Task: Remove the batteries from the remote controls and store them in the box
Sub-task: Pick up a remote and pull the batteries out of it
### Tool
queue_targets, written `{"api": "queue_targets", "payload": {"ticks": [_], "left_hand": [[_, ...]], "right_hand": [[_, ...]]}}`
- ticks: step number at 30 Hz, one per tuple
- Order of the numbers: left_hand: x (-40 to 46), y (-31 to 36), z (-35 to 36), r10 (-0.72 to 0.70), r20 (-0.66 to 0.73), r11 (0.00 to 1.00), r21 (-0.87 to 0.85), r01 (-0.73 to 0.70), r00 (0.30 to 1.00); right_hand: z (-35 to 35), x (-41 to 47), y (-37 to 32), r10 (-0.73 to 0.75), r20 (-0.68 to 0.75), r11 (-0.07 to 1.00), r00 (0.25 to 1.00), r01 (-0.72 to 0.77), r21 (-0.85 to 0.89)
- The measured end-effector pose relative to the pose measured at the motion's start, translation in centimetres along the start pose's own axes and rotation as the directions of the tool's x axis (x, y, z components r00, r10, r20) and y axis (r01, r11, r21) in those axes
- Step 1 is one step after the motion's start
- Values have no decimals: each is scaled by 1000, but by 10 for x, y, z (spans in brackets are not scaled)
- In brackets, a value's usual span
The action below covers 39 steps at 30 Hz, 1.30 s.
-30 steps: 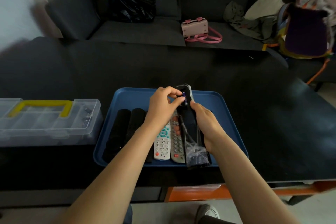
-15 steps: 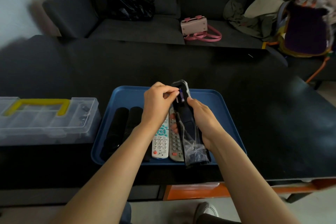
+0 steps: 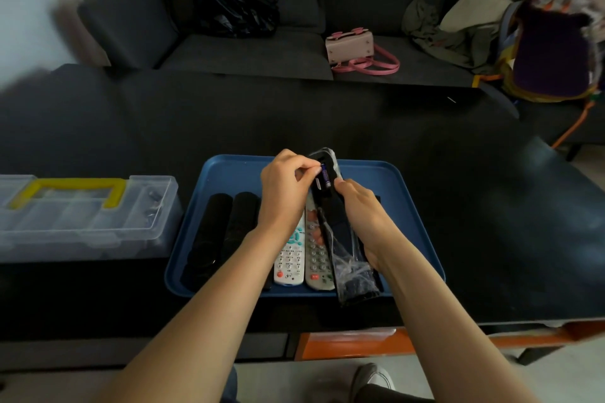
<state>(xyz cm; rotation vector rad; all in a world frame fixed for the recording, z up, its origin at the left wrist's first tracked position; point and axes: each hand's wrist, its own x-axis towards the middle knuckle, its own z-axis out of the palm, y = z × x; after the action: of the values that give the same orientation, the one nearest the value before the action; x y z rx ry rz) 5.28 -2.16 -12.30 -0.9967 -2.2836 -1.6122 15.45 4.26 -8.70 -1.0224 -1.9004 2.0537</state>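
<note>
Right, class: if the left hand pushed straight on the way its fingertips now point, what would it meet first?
The left hand points rightward at the open back of the plastic-wrapped black remote control, so it would probably meet the blue cylindrical battery seated there first. Depth is hard to judge.

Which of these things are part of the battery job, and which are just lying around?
Job: wrapped remote held in right hand; battery at left hand fingers; remotes on tray; clear box.

Lying about: pink bag, black bag, clothes on sofa.
</note>
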Motion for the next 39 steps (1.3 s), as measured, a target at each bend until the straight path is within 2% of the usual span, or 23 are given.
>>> {"api": "queue_targets", "payload": {"ticks": [10, 22, 34, 37, 39], "left_hand": [[0, -4, 3, -17, 16, 1000, 15, 17, 1000], [15, -11, -3, -189, 221, 982, 14, 191, 957], [11, -6, -5, -199, 231, 977, -26, 210, 952], [9, -5, -3, -217, 296, 969, -52, 243, 930], [8, -4, -3, -221, 284, 967, -60, 247, 933]], "right_hand": [[0, -2, 0, -12, -12, 994, 1000, 11, -107], [2, 2, 5, -83, -46, 960, 995, 67, -273], [4, 6, 6, -115, -77, 955, 990, 89, -283], [4, 8, 7, -124, -81, 956, 989, 98, -276], [5, 10, 7, -126, -87, 953, 988, 96, -289]]}}
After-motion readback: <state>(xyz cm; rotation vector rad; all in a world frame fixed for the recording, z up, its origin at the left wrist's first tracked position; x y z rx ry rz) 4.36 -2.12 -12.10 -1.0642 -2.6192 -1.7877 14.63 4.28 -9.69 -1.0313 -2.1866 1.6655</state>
